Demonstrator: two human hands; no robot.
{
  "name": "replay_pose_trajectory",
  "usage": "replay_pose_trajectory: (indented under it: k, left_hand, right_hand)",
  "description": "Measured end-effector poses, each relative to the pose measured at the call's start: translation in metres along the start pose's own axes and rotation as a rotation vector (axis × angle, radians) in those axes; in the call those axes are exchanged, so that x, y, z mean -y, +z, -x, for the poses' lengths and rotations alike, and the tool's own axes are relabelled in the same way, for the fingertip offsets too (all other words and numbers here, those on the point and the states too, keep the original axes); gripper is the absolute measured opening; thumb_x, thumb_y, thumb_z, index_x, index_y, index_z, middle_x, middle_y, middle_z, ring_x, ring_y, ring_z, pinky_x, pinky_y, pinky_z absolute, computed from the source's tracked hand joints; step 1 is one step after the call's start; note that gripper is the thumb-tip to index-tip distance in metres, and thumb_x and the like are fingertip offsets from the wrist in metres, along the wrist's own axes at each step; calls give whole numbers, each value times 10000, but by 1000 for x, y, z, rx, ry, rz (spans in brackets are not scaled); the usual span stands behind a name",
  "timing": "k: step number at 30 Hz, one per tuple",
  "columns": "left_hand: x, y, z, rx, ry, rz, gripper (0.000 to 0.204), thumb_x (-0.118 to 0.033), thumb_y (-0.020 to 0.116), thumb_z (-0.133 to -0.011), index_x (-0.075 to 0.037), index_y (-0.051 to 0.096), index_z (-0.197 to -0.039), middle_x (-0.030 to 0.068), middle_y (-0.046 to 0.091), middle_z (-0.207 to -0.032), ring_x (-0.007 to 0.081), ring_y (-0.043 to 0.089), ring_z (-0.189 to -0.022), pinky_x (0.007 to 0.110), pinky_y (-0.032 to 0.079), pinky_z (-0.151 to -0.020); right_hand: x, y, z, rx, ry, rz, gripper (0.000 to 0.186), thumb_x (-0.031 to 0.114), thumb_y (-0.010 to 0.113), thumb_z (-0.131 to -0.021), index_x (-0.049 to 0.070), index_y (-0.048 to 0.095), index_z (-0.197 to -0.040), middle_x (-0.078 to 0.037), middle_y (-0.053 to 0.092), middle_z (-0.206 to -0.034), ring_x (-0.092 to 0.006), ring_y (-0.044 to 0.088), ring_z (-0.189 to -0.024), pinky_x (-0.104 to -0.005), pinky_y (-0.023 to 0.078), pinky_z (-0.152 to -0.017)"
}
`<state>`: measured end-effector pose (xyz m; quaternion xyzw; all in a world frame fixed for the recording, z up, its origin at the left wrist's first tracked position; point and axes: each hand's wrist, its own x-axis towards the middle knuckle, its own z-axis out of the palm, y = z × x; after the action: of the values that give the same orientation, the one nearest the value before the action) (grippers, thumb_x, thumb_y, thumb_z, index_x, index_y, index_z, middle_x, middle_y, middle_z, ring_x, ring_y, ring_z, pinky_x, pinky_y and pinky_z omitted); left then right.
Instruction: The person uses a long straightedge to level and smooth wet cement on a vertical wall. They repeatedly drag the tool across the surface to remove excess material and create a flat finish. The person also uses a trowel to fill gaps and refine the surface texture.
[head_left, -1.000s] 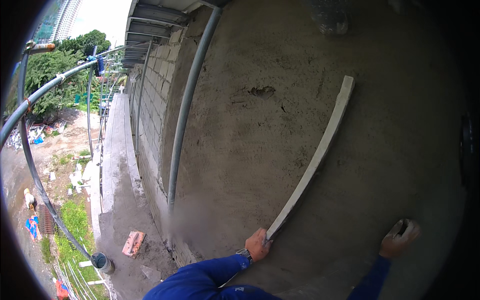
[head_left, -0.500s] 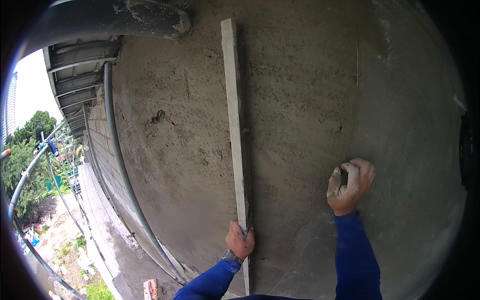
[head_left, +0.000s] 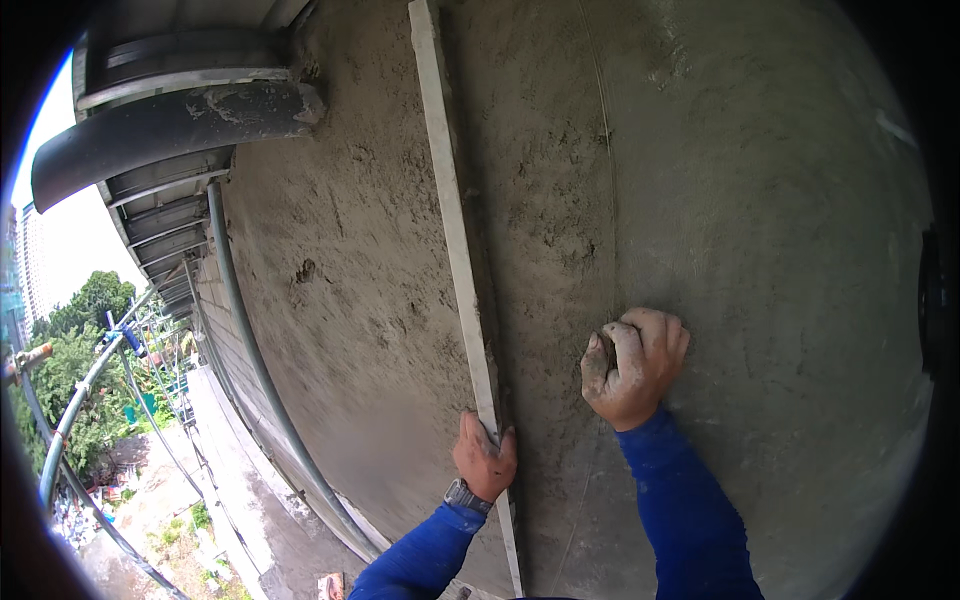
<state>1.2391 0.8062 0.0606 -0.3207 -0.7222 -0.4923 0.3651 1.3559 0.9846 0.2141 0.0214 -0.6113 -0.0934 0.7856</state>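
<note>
A long, pale straightedge (head_left: 455, 215) leans nearly upright against the rough grey mortar wall (head_left: 540, 330), tilted slightly with its top to the left. Low on it, my left hand (head_left: 484, 458) is wrapped round the bar, a watch (head_left: 464, 496) on that wrist. My right hand (head_left: 640, 365) is raised close to the wall, its mortar-smeared fingers curled toward the thumb. What lies between those fingers, if anything, is too small or hidden to name. A thin line (head_left: 608, 150) runs down the wall toward the right hand.
A dark pipe (head_left: 180, 130) juts out at upper left beneath metal roofing (head_left: 175, 190). A grey upright pole (head_left: 245, 310) stands along the wall's left side. Scaffold tubes (head_left: 75, 410) and a long drop to the ground lie farther left. A brick piece (head_left: 330, 586) sits at the lower edge.
The view has shifted, bringing more of the roofing and pipe in. My right hand now appears closer to the straightedge, still curled. The left hand keeps its grip, and the bar looks more tilted.
</note>
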Motion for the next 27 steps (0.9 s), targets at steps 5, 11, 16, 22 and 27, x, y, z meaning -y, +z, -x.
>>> replay_pose_trajectory:
  k: [5,11,16,22,27]
  left_hand:
    - [-7,12,12,35,60,11,401,-166,788,-839,9,509,-1068,246,576,-927,514,611,-803,544,499,-652]
    - [47,0,-39,-204,97,-181,435,-149,782,-867,53,523,-1153,301,621,-971,543,630,-891,552,510,-741]
    - [51,-56,-113,-158,-143,-42,616,-209,758,-926,123,496,-1375,359,631,-1249,537,617,-1168,539,500,-985]
    - [12,-60,-132,-108,-115,214,601,-201,752,-922,127,502,-1360,357,623,-1213,549,598,-1155,537,491,-980]
    - [-10,-34,-124,-162,169,-125,429,-168,767,-897,73,542,-1171,329,608,-1026,568,588,-984,548,490,-825]
  right_hand:
    - [-3,-6,0,-4,-7,-41,129,208,722,-802,101,669,-851,-76,621,-948,-293,576,-880,-478,412,-761]
    - [-6,-7,0,7,-7,-89,135,188,728,-762,104,667,-848,-75,621,-957,-290,569,-876,-476,411,-745]
    - [-8,-9,1,32,-7,-78,155,185,751,-733,124,670,-851,-62,617,-964,-275,563,-882,-466,405,-745]
    - [2,-6,-3,-2,25,-85,157,180,764,-737,152,656,-848,-33,609,-951,-268,558,-877,-453,390,-762]
    - [2,-9,-3,19,29,-71,172,184,775,-738,154,647,-850,-33,604,-940,-264,560,-875,-448,373,-764]
